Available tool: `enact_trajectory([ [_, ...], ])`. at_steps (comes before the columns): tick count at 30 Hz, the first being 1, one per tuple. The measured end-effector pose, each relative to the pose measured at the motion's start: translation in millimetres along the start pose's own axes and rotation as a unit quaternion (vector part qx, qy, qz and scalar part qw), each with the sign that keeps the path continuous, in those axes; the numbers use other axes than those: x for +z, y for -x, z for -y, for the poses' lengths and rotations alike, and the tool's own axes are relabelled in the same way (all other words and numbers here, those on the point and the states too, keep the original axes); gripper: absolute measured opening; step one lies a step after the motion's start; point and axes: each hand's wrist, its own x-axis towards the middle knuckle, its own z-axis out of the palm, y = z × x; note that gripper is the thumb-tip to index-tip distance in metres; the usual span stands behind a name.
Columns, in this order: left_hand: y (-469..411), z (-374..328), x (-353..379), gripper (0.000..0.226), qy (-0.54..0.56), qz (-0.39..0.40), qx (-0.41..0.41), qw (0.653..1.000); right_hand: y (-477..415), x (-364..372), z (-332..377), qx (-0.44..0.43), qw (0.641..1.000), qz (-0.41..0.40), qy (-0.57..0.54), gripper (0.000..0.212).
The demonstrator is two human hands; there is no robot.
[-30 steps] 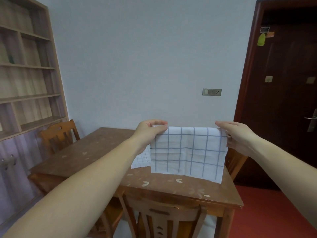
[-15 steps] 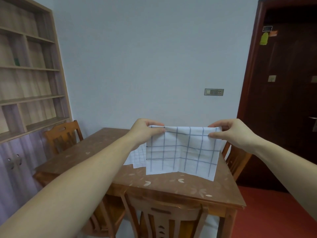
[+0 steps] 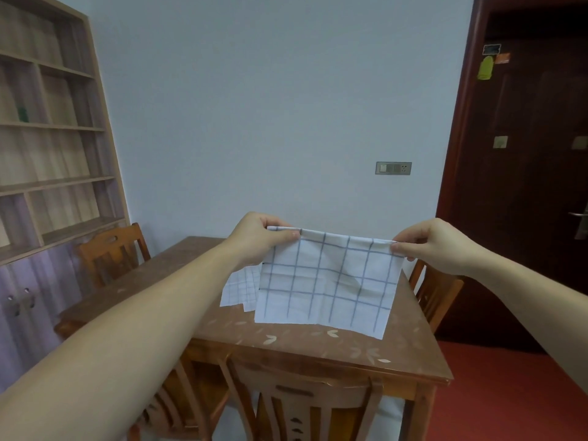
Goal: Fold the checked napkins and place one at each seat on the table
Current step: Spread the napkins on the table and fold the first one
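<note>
Filling the room's middle, the wooden table (image 3: 318, 348) has chairs (image 3: 302, 405) at its left, right and near sides. Over it hangs the checked napkin (image 3: 327, 288), stretched by its top edge. More checked cloth (image 3: 238, 291) lies on the table behind its left side. The left hand (image 3: 254, 240) pinches the top left corner and the right hand (image 3: 436, 246) the top right, fingers curled on cloth. A slack pinch could drop one side, and mismatched edges would likely skew the fold.

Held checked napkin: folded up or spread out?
Spread: the white blue-checked napkin hangs wide from its top corners, pinched by left hand and right hand. Doubled or single: cannot tell.
</note>
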Motion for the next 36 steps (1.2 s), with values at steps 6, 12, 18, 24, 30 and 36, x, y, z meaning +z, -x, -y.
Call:
enact_trajectory([
  [6, -1.1, -15.3, 6.9, 0.011, 0.084, -0.010, 0.008, 0.996, -3.1, 3.4, -14.8, 0.030, 0.999, 0.032, 0.005, 0.008],
  [12, -10.1, -10.6, 5.9, 0.012, 0.024, -0.014, 0.013, 1.000, -4.2, 0.8, -13.7, 0.130, 0.932, -0.088, -0.327, 0.017],
  [18, -17.8, 5.9, 2.3, 0.002, -0.027, -0.023, 0.011, 0.999, -8.8, 0.2, -11.9, 0.103, 0.953, -0.124, -0.257, 0.022],
  [24, -19.2, 7.9, 1.5, 0.006, -0.083, -0.050, 0.043, 0.994, -8.5, 3.3, -6.8, 0.045, 0.987, -0.129, -0.079, 0.015],
  [30, -21.5, 8.5, -3.6, 0.010, -0.093, -0.039, 0.050, 0.994, -10.4, 3.6, -5.8, 0.027, 0.992, -0.095, -0.074, 0.005],
  [36, -25.2, 17.9, -9.7, 0.012, -0.058, 0.056, -0.013, 0.997, -13.1, -1.1, 6.3, 0.049, 0.950, -0.067, -0.302, 0.018],
])
